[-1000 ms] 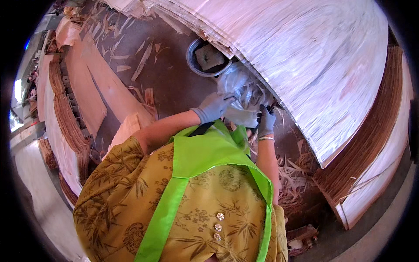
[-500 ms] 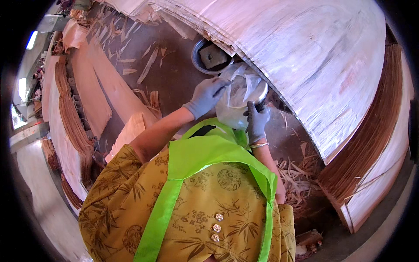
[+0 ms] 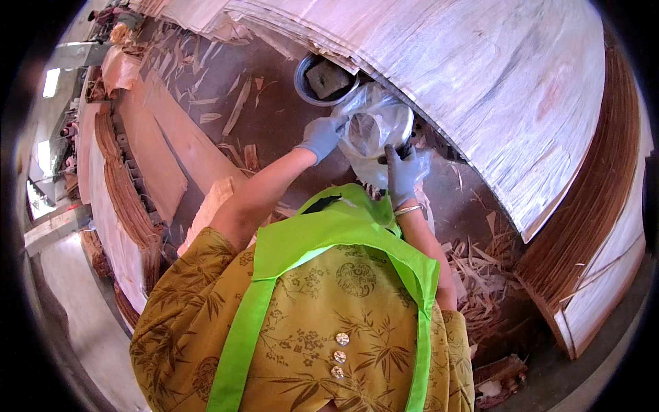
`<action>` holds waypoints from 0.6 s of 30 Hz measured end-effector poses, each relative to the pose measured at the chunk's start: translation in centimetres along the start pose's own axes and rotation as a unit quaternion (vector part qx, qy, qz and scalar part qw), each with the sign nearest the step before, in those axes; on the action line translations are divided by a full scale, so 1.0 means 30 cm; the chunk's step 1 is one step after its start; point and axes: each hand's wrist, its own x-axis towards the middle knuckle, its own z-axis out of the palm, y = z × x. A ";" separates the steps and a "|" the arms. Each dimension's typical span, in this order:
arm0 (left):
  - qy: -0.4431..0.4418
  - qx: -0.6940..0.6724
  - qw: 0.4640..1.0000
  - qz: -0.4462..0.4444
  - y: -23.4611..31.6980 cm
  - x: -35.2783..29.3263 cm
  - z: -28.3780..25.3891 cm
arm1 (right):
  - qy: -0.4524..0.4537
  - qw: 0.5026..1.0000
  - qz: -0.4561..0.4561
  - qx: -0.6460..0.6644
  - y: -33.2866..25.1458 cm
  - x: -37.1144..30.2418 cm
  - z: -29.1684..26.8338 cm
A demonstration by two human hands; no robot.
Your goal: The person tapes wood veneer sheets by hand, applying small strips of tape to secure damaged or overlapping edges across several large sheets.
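A clear, crumpled plastic bag is held out in front of my body, its mouth spread wide. Around or inside it shows a round container with a shiny pale rim; the plastic hides most of its shape. My left hand, in a grey glove, pinches the bag's edge on the left side. Gloved too, with dark fingertips, my right hand grips the bag and container on the near right side. What lies inside the bag is hard to make out.
A dark bucket holding a grey block stands just beyond the bag. Large stacked veneer sheets overhang at the far right. Another veneer stack stands at right, and more sheets at left. Wood scraps litter the floor.
My left hand has moved left and slightly down, pulling the bag's mouth wider. My right hand keeps its grip. The view has shifted slightly.
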 end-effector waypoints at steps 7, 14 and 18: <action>0.094 -0.084 0.992 -0.026 0.015 -0.004 0.074 | 0.000 0.998 0.056 0.042 0.031 0.008 -0.007; 0.204 -0.165 0.963 -0.066 0.039 -0.004 0.133 | 0.010 0.991 0.120 0.053 0.002 -0.018 0.013; 0.226 -0.095 0.967 -0.074 0.006 0.029 0.154 | 0.036 0.994 0.089 0.054 -0.010 -0.021 0.043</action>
